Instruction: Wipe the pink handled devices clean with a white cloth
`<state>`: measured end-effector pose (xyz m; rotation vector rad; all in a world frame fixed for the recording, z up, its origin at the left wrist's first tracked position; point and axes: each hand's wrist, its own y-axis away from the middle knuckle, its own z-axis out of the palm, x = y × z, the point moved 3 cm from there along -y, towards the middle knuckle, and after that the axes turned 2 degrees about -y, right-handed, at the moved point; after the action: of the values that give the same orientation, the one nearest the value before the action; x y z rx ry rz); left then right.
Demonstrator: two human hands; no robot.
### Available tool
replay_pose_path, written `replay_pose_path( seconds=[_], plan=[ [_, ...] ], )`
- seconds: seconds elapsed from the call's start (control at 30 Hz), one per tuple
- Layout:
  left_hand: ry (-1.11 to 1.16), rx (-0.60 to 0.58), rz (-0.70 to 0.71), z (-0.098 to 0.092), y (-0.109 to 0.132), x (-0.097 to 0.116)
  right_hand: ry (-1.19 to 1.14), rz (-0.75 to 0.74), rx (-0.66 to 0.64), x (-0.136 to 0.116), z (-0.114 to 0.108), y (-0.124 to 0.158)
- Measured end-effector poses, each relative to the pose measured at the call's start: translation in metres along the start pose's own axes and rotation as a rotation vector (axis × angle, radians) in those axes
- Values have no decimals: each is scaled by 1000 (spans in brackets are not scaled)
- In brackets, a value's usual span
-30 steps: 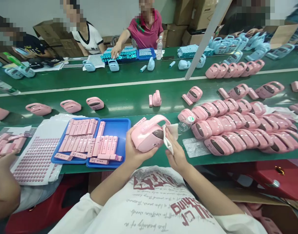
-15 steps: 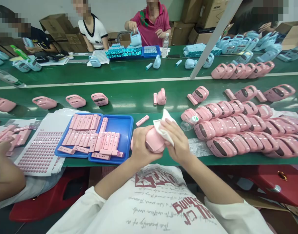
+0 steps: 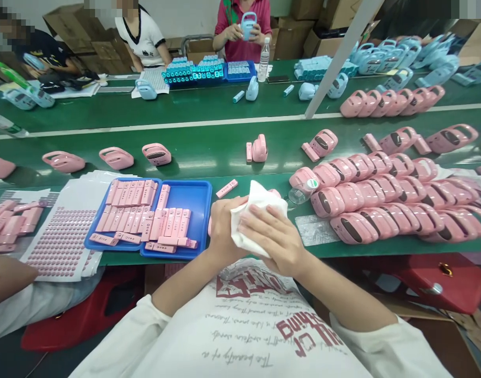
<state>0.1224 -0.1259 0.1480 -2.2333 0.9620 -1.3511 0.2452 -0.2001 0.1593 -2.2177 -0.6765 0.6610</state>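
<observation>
A wipe in hand, by the look of it

Step, as I judge it: polishing. My left hand (image 3: 224, 231) is curled round a pink case (image 3: 277, 193), its fingers partly under a folded white cloth (image 3: 253, 197). My right hand (image 3: 274, 239) lies flat on the cloth, fingers close together, pressing it against the case.

Position: case held over the near edge of the green table (image 3: 228, 170), just right of the right edge of the blue tray (image 3: 201, 202) of pink sticks (image 3: 173, 223). Can't tell whether it touches the tabletop.

Next move, I'd say, calls for a firm left grip and a small turn, bringing covered-up faces under the cloth without dropping a slick shell.

Looks: pale pink, smooth; only slivers show past cloth and knuckles (no dark window visible from here). The rows of cases (image 3: 362, 205) toward the table's right end are glossy, many with dark oval windows. A loose stick (image 3: 226, 188) lies beyond the tray's far right corner.
</observation>
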Motion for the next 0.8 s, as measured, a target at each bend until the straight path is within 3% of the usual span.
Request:
replay_pose_path(
  seconds=[0.17, 0.3, 0.4, 0.5, 0.63, 0.67, 0.8],
  plan=[
    [-53, -4, 124, 0, -3, 6, -13, 165, 121, 10, -6, 0],
    [32, 30, 106, -1, -2, 4, -1, 84, 55, 7, -3, -2],
    [11, -24, 93, 0, -2, 3, -26, 94, 70, 13, -4, -1],
    [15, -92, 116, 0, -2, 2, -62, 382, 128, 38, -18, 5],
    [84, -70, 106, -5, -1, 1, 186, 913, 418, 86, -72, 24],
    [88, -62, 100, -6, -1, 1, 268, 984, 445, 97, -87, 29],
    [112, -42, 77, -8, 0, 0, 454, 1087, 326, 132, -122, 41]
  ],
)
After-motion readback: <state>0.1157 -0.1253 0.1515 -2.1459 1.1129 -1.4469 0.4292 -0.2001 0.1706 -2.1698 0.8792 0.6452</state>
